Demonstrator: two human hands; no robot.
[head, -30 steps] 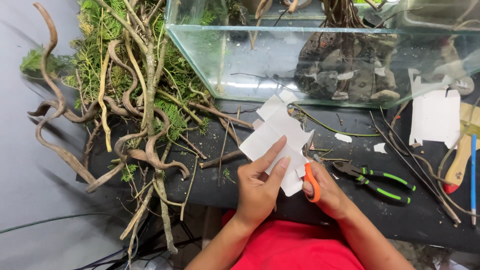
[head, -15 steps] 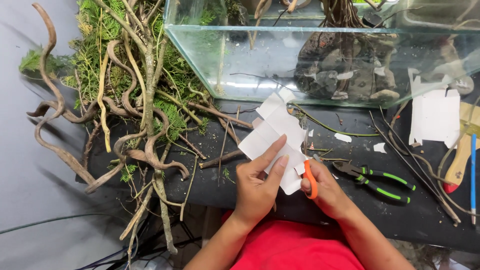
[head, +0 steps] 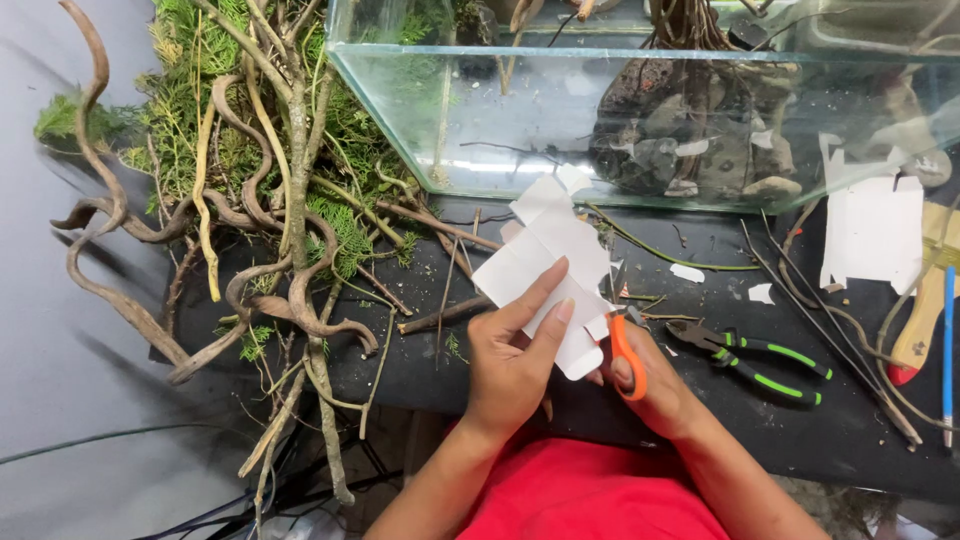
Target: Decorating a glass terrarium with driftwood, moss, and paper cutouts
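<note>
Fingers of the left hand lie spread over a white card, pinching it with the thumb hidden beneath; the card, a flattened box with flaps, is held tilted above the near edge of the black table, at 12 o'clock from the hand. Just at 3 o'clock, the right hand is closed through the orange handle of scissors, whose blades meet the card's right edge; how far the blades stand apart cannot be told. Red cloth shows below both wrists. Further toward 3 o'clock, green-handled pliers lie flat on the table, with small white scraps just beyond them. A second white card lies near the right edge, beside a wooden brush handle. At 9 to 11 o'clock, twisted branches and green fronds are heaped over the table's left end. Farthest, at 12 o'clock, stands a glass tank holding dark stones.
</note>
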